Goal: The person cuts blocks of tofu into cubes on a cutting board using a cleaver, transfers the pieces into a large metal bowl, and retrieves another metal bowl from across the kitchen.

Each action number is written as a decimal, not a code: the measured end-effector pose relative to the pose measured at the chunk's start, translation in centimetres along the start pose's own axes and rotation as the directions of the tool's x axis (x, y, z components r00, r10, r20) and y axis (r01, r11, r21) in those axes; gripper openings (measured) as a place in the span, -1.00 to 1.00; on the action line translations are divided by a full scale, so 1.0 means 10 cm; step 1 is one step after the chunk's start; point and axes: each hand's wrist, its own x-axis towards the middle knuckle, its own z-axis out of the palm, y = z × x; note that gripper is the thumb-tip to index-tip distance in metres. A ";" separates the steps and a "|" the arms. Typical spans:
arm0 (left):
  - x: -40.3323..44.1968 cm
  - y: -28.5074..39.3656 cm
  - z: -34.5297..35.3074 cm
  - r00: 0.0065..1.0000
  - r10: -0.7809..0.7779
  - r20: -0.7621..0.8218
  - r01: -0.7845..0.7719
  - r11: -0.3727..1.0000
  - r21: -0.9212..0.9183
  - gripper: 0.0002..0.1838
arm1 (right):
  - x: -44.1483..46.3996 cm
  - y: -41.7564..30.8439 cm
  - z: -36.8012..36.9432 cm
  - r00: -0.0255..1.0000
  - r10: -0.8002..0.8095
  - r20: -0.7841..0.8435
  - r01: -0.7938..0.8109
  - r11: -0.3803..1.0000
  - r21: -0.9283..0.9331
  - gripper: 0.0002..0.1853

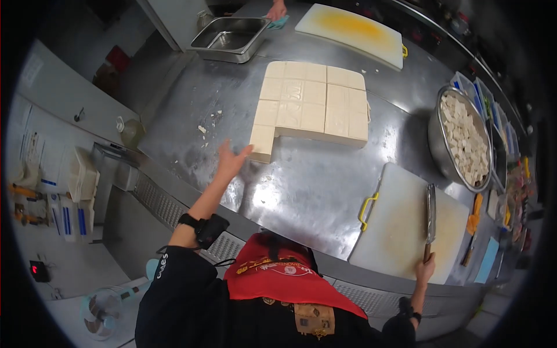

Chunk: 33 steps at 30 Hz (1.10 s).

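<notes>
A large slab of tofu (pixel 301 104), scored into squares, lies on the steel table. One strip at its near left corner juts toward me. My left hand (pixel 232 159) is beside that strip with fingers spread, its fingertips at the strip's near left edge; whether they touch it I cannot tell. In my right hand (pixel 425 269) is the wooden handle of a cleaver (pixel 430 214), its blade pointing away from me over the white cutting board (pixel 389 232) with a yellow handle.
A steel bowl (pixel 435 130) of tofu cubes stands at the right. At the back are a steel pan (pixel 252 49), another person's hand (pixel 277 10) with a green cloth, and a yellow-stained cutting board (pixel 313 26). A second knife (pixel 467 255) lies beyond the near board. Tofu crumbs dot the left side.
</notes>
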 end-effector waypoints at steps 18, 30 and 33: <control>0.62 0.60 0.44 0.911 0.188 0.367 -0.265 0.949 0.169 0.15 | -0.80 -3.85 0.45 0.999 0.021 -0.025 0.016 0.341 0.940 -0.77; 0.68 0.39 0.42 0.729 0.496 0.471 -0.655 0.705 0.271 -0.01 | -0.46 -4.48 0.37 0.985 -0.148 -0.092 0.147 0.420 0.895 -0.94; 0.67 0.36 0.43 0.734 0.508 0.450 -0.655 0.704 0.274 -0.02 | -0.37 -4.58 0.31 0.978 -0.130 -0.165 0.202 0.370 0.907 -0.95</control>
